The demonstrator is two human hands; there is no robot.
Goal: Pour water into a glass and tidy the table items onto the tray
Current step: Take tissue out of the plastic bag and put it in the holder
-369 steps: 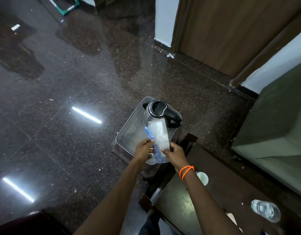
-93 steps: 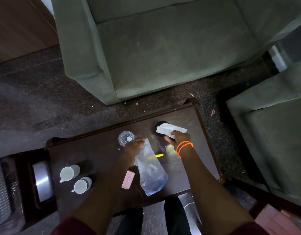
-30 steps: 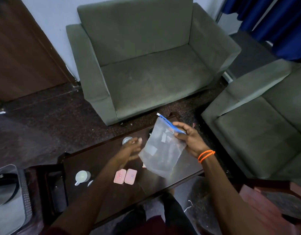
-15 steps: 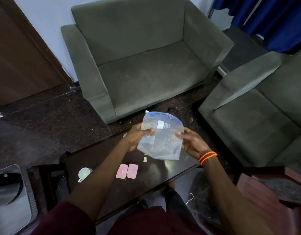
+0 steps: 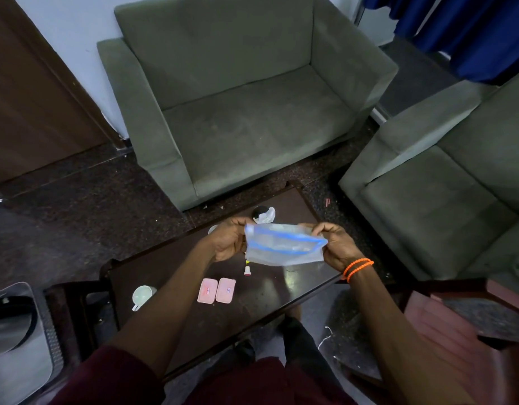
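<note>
Both hands hold a clear zip bag (image 5: pixel 284 248) above the dark table (image 5: pixel 270 290): left hand (image 5: pixel 227 242) pinching its left end, right hand (image 5: pixel 335 247) its right. On the table lie two pink cases (image 5: pixel 216 290), side by side, and a white cup (image 5: pixel 141 296).

No writing can be read: the two flat pink rectangular packets (image 5: pixel 216 290) on the dark wooden table (image 5: pixel 270 299) carry small red-and-blue labels, too blurred to make out.
</note>
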